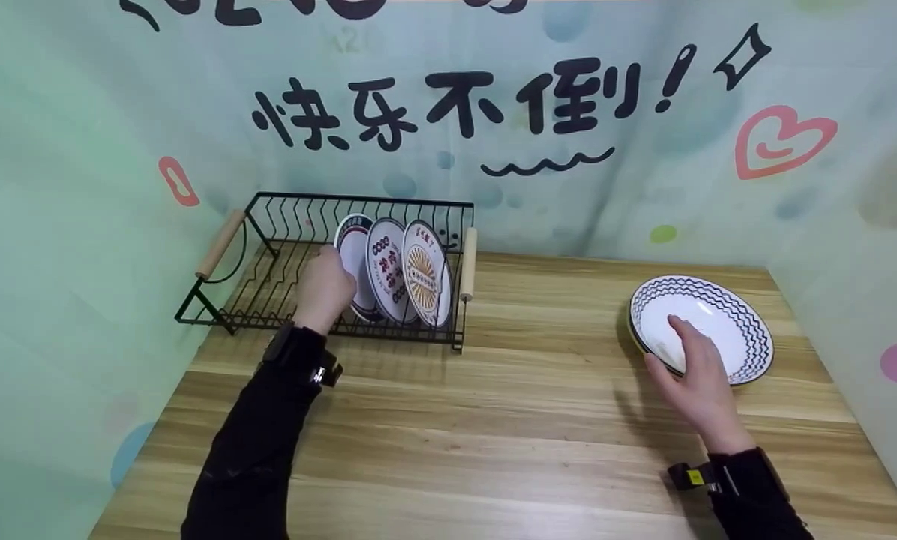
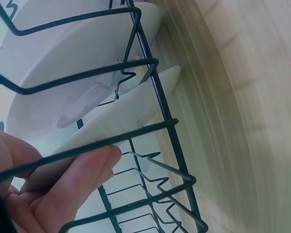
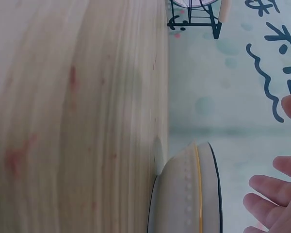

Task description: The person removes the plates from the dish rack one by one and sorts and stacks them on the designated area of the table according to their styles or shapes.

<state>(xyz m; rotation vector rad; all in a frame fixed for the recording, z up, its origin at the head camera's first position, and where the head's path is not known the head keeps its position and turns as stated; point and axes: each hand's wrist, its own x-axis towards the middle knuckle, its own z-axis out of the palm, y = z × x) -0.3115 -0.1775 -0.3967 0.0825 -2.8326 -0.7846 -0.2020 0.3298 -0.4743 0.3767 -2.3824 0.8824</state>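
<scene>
Racking plates: left hand (image 1: 325,289) grips plate (image 1: 354,259) in rack (image 1: 283,225); right hand (image 1: 700,382) flat on bowl (image 1: 718,315), near table's right edge. Next: seat upright.

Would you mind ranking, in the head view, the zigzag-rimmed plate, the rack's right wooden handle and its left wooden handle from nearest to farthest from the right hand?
1. Zigzag-rimmed plate: on the table's right side, directly under the right hand, touching it.
2. Right wooden handle: mid-table, on the dish rack's near end.
3. Left wooden handle: far left, on the rack's other end.
</scene>
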